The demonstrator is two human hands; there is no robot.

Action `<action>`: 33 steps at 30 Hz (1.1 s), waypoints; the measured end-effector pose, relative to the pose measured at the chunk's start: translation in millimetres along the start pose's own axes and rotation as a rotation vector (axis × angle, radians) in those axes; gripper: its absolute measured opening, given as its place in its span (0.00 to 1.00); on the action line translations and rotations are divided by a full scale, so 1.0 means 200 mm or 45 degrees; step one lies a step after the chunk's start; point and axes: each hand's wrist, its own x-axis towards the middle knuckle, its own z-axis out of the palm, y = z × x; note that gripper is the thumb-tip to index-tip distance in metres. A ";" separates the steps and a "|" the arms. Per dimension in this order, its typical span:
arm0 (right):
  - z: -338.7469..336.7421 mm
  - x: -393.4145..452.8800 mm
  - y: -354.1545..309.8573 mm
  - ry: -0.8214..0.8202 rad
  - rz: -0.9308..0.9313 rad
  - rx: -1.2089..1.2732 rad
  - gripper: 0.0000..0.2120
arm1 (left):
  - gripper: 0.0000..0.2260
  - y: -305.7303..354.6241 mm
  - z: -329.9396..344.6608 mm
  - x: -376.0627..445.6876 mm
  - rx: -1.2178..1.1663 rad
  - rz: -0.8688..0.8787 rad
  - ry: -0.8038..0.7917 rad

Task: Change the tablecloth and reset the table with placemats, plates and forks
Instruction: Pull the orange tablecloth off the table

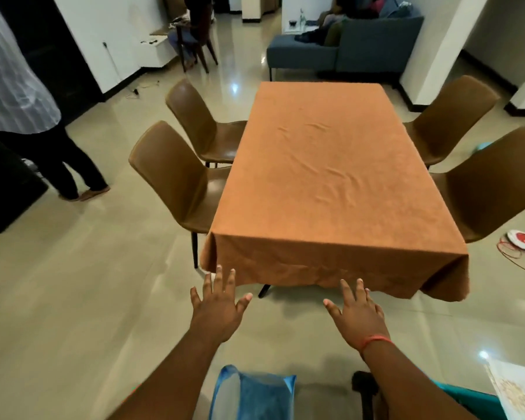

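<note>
Two hands reach forward with fingers spread and straight, holding nothing: the left hand (217, 307) points toward the near left corner of the desk, the right hand (356, 313) toward the middle of the near edge. Neither seems to touch the cloth; the left fingertips overlap its hanging hem in the head view, but whether they make contact cannot be told. A red thread band (375, 341) circles the right wrist.

An orange tablecloth (325, 183) covers the whole desk, draping over the near edge and both near corners, with a few shallow wrinkles across the middle. No placemats, plates or forks lie on it. Judging from that, either this is the cloth to come off or it is the fresh one awaiting its setting; the frame does not settle which. The open, spread hands suggest a reach for the near hem, to gather or smooth it.

Four brown chairs stand tucked along the long edges, two on the left (176, 177) and two on the right (494, 180), leaving the near short edge free to work from. A blue plastic-wrapped bundle (252, 392) sits low between the forearms, possibly folded fabric. Another person (22, 95) stands well off to the left, on the floor.
</note>
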 end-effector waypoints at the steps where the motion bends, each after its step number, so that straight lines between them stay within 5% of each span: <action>1: -0.04 0.05 0.02 0.002 0.027 0.005 0.36 | 0.38 0.02 -0.02 0.07 -0.022 -0.010 -0.004; 8: -0.28 0.55 0.36 0.021 0.252 0.089 0.37 | 0.32 0.18 -0.07 0.60 -0.053 -0.054 0.014; 19: -0.55 1.57 0.84 0.159 0.657 0.250 0.41 | 0.37 0.40 0.04 1.46 -0.275 -0.518 -0.154; 23: -0.48 1.66 0.67 0.255 0.555 0.279 0.40 | 0.41 0.58 0.11 1.55 -0.287 -0.609 -0.102; 28: -0.40 1.73 0.35 0.270 0.284 0.318 0.33 | 0.37 0.87 0.09 1.60 -0.420 -0.399 -0.121; 33: -0.36 1.71 0.00 0.044 -0.005 0.739 0.29 | 0.27 1.20 0.07 1.64 -0.815 -0.181 -0.238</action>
